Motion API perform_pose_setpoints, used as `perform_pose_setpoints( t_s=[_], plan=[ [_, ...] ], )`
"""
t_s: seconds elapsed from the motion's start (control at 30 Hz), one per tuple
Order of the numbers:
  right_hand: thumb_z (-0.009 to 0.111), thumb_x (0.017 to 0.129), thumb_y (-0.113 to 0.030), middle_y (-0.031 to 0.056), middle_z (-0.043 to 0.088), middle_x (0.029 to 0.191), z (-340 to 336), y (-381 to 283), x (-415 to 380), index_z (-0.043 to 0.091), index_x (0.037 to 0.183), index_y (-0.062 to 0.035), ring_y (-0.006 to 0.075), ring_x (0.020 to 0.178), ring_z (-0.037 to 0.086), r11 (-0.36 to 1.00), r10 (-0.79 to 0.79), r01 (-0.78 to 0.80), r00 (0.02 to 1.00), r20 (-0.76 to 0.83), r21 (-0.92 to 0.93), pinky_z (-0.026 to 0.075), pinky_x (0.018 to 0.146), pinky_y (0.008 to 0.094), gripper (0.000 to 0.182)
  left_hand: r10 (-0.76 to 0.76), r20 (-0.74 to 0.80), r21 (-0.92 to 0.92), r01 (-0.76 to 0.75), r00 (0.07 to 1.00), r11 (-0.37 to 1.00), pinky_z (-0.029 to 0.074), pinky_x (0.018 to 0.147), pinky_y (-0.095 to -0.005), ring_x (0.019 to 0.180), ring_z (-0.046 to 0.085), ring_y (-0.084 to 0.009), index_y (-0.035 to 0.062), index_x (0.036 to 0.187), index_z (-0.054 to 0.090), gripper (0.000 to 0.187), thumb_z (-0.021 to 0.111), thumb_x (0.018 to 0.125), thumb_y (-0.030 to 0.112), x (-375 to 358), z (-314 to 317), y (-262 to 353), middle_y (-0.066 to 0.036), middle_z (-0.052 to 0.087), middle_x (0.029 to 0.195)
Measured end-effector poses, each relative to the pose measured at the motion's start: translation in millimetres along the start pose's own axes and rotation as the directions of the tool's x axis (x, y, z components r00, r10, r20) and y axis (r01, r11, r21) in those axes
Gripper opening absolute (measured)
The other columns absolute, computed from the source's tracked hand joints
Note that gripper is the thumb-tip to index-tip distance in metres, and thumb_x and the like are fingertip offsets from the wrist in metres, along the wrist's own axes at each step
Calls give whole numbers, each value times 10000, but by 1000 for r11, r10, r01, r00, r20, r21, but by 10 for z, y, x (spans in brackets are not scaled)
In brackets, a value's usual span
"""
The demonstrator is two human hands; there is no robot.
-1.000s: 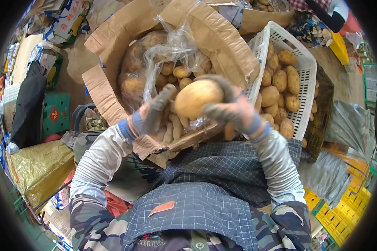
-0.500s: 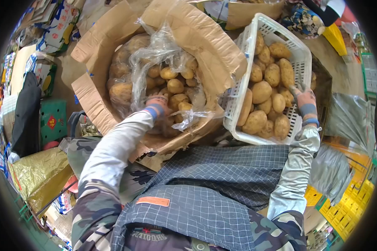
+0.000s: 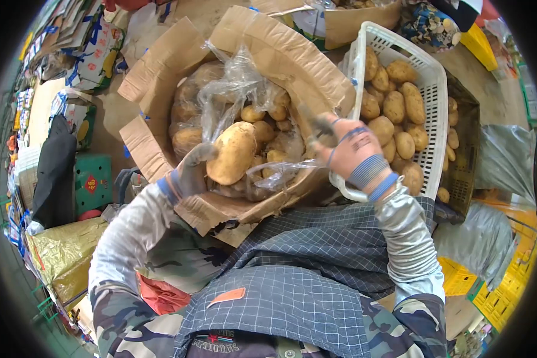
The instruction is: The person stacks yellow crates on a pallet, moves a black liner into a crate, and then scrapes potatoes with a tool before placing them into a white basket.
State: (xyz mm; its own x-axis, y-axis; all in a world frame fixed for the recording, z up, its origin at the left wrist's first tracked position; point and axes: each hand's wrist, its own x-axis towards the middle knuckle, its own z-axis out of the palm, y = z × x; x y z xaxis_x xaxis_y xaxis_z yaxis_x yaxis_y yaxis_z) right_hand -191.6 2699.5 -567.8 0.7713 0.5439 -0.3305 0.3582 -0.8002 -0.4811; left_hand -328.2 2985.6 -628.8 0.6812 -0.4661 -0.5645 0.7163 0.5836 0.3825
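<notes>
My left hand point(image 3: 192, 171), in a grey-palmed glove, grips a large potato point(image 3: 232, 153) by its left side, raised over the cardboard box point(image 3: 316, 77). Smaller potatoes point(image 3: 264, 130) lie below it inside a torn clear plastic bag point(image 3: 235, 77) lining the box. My gloved right hand point(image 3: 353, 146) hovers between the box and the white plastic crate point(image 3: 432, 89), in front of the crate's near left side. Its fingers are a little blurred, appear spread toward the box, and show nothing between them. Larger potatoes point(image 3: 394, 106) fill much of the crate.
A dark crate point(image 3: 464, 149) with several potatoes stands right of the white one. Grey plastic sheeting point(image 3: 507, 158) and yellow crates point(image 3: 510, 292) lie farther right. To the left are a green box point(image 3: 93, 184) and a gold-coloured sack point(image 3: 65, 247).
My left hand has come up out of the box's potatoes with a large potato. My right hand has left the white crate's right side and moved left toward the box.
</notes>
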Motion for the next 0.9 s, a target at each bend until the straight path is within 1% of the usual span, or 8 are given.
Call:
perform_pose_setpoints(
  t_s=[0.3, 0.5, 0.53, 0.6, 0.7, 0.73, 0.83, 0.9],
  plan=[
    [696, 779, -271, 132, 661, 1018, 286, -599, 21, 562, 1165, -104, 312, 965, 624, 992, -108, 109, 994, 8, -67, 499, 834, 377, 441, 288, 237, -395, -179, 928, 901, 537, 524, -393, 695, 644, -355, -49, 1273, 435, 699, 483, 819, 480, -189, 247, -296, -320, 604, 925],
    [716, 782, -226, 163, 662, 1023, 554, -462, 172, 488, 1275, -51, 265, 933, 648, 917, -293, 313, 949, -115, 247, 497, 840, 355, 571, 217, 232, -362, -122, 948, 924, 382, 375, -348, 409, 471, -267, -28, 1267, 455, 820, 410, 782, 631, -202, 231, -254, -233, 572, 679],
    [712, 797, -237, 112, 648, 1011, 507, -503, 151, 464, 1287, -46, 188, 879, 630, 644, -289, 45, 939, 188, 763, 494, 757, 295, 581, 236, 338, -373, -101, 911, 922, 431, 430, -349, 489, 529, -277, -21, 1243, 475, 749, 384, 831, 597, -173, 207, -230, -234, 600, 772],
    [707, 813, -221, 46, 606, 904, 540, -630, 85, 441, 1291, -48, 96, 735, 565, 298, -378, -190, 877, 298, 935, 461, 623, 228, 573, 260, 434, -386, -83, 862, 919, 480, 485, -349, 569, 586, -288, -14, 1219, 494, 684, 358, 880, 564, -166, 205, -207, -236, 627, 864],
    [682, 835, -207, 15, 575, 776, 673, -552, -13, 445, 1268, -46, 65, 596, 526, -33, -385, -480, 816, 432, 877, 443, 528, 210, 519, 8, -400, -450, -204, 916, 870, 549, 663, -362, 747, 656, -272, 12, 1210, 509, 684, 323, 921, 604, -49, 473, -121, -180, 652, 940],
    [644, 850, -202, 12, 539, 698, 683, -470, -47, 466, 1214, -40, 80, 544, 506, -177, -395, -501, 825, 405, 847, 440, 510, 224, 437, 232, -192, 151, -204, 954, 967, 488, 891, -346, 973, 622, -204, 58, 1198, 553, 437, 410, 960, 395, -103, 345, -193, -118, 643, 1075],
    [512, 876, -221, 20, 460, 546, 540, -215, -62, 558, 819, -13, 131, 437, 436, -313, -300, -429, 891, 340, 847, 431, 477, 299, 220, -559, 169, 353, 480, 811, 803, 494, 859, -342, 950, 632, -200, 51, 1120, 606, 379, 488, 940, 363, 156, -167, -125, -96, 671, 994],
    [499, 894, -372, 3, 457, 546, 480, 33, 1, 561, 857, -52, 128, 465, 465, -356, -234, -152, 970, 69, 922, 436, 471, 322, 328, 110, -94, 959, 61, 989, 277, 498, 826, -342, 918, 641, -226, 27, 1048, 631, 373, 570, 898, 363, 180, -114, -297, -113, 679, 913]
  ],
)
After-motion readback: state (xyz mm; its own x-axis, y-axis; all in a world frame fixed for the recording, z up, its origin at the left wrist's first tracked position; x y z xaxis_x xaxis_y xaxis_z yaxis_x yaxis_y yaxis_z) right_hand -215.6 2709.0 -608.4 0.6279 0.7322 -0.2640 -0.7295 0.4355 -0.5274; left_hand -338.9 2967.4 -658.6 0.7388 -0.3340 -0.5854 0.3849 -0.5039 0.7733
